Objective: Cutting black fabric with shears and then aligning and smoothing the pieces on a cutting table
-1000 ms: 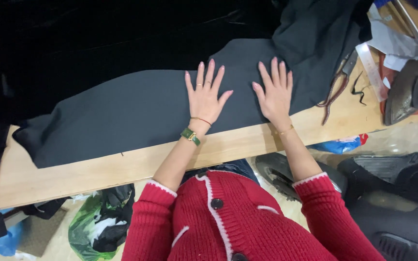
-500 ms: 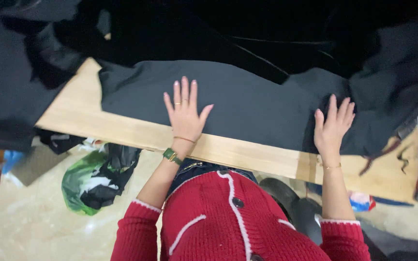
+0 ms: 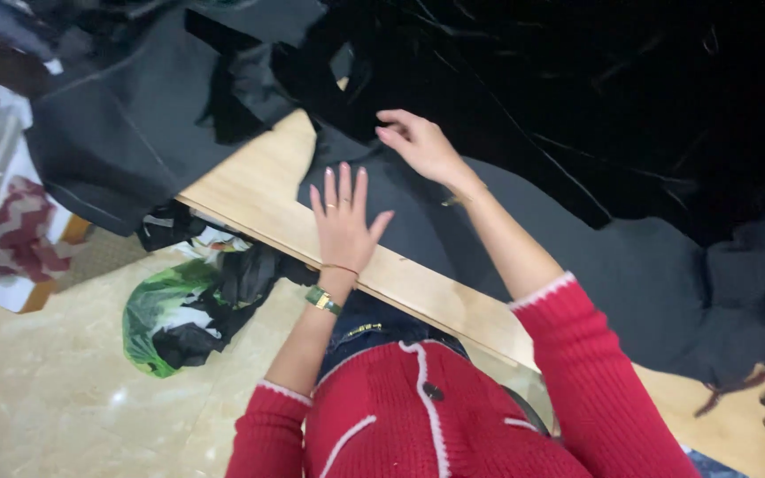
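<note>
Grey matte cloth (image 3: 533,239) under flat left hand (image 3: 343,221).

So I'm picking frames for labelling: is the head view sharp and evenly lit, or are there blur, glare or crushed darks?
Head view: the left hand and right hand look fairly sharp; the black velvety fabric is so dark its folds barely show; a soft glare spot sits on the glossy floor; the far left edge looks blurred.

The left hand (image 3: 343,221) lies flat, fingers spread, on the near edge of the grey cloth (image 3: 524,230) over the wooden table (image 3: 258,190); the right hand (image 3: 420,144) lies farther off, open, where grey cloth meets black velvet (image 3: 595,97); a green bag (image 3: 157,314) sits on the floor (image 3: 64,389) at left.
</note>
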